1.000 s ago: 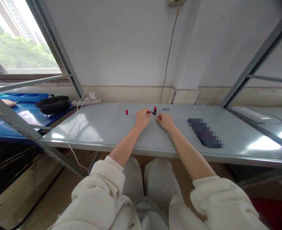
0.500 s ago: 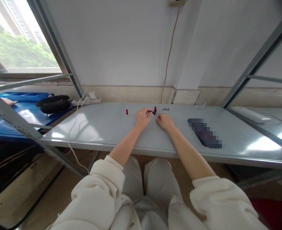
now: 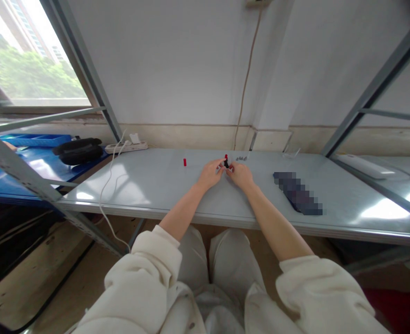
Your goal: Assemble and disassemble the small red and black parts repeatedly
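My left hand (image 3: 210,173) and my right hand (image 3: 241,175) meet over the middle of the table, fingertips almost touching. Between them is a small black part (image 3: 226,164), with the fingers of both hands closed around it. A small red piece (image 3: 226,156) shows just beyond the black part; whether the two are joined I cannot tell. Behind my right hand lie several small grey metal pieces (image 3: 241,158). A short red cylinder (image 3: 184,162) stands apart, left of my left hand.
The grey table (image 3: 156,185) runs along the wall. A dark pixelated flat object (image 3: 297,192) lies to the right. At the back left sits a power strip (image 3: 126,147) with a white cable hanging over the front edge. A black case (image 3: 80,152) rests on the blue table.
My left hand has moved slightly right and down, bringing its fingers against my right fingertips. The thin black piece seen in its pinch is now mostly hidden between both hands.
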A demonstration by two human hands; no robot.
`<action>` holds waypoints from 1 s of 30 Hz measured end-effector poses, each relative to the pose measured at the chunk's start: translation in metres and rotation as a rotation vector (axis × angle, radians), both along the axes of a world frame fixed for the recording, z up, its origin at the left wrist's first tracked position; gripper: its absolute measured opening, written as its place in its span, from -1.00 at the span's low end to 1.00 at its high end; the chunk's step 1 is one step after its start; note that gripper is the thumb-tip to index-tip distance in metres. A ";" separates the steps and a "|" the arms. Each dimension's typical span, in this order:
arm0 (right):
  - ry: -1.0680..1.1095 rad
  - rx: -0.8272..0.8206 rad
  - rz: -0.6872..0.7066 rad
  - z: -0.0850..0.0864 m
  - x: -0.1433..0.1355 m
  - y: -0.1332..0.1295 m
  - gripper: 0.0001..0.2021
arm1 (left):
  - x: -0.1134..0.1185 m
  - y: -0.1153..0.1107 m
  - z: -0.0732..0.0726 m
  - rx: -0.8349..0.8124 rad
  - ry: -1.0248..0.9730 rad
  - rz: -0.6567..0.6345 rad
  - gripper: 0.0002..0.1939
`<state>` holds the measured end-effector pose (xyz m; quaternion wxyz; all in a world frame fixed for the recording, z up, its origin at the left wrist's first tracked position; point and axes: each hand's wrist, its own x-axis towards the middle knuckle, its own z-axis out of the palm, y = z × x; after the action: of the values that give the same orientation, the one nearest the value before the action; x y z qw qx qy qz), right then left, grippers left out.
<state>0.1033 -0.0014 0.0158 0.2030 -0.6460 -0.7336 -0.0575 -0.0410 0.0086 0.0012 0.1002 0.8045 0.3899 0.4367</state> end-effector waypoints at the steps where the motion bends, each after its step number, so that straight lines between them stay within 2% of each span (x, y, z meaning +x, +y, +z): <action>1: 0.022 0.008 0.006 0.000 0.000 0.001 -0.75 | 0.000 0.000 0.001 -0.012 -0.032 0.008 -0.64; 9: 0.152 0.086 0.093 -0.002 -0.004 0.001 -0.75 | -0.003 0.000 0.018 -0.306 -0.470 0.103 -0.81; 17: 0.150 0.131 0.144 -0.002 -0.004 -0.003 -0.77 | -0.005 0.002 0.016 -0.532 -0.642 0.048 -0.77; 20: 0.144 0.146 0.145 -0.002 -0.004 -0.003 -0.77 | -0.005 0.002 0.017 -0.509 -0.610 0.030 -0.79; 25: 0.131 0.139 0.151 -0.004 -0.004 -0.002 -0.79 | -0.003 0.000 0.018 -0.334 -0.448 0.088 -0.88; 28: 0.137 0.122 0.156 -0.005 -0.004 -0.001 -0.78 | -0.003 -0.002 0.022 -0.256 -0.278 0.150 -0.90; 30: 0.154 0.114 0.160 -0.005 -0.004 -0.001 -0.76 | -0.005 -0.001 0.031 -0.180 -0.105 0.195 -0.92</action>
<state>0.0996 -0.0028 0.0112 0.2991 -0.5753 -0.7606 -0.0328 -0.0465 0.0072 0.0317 0.1492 0.7267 0.4980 0.4491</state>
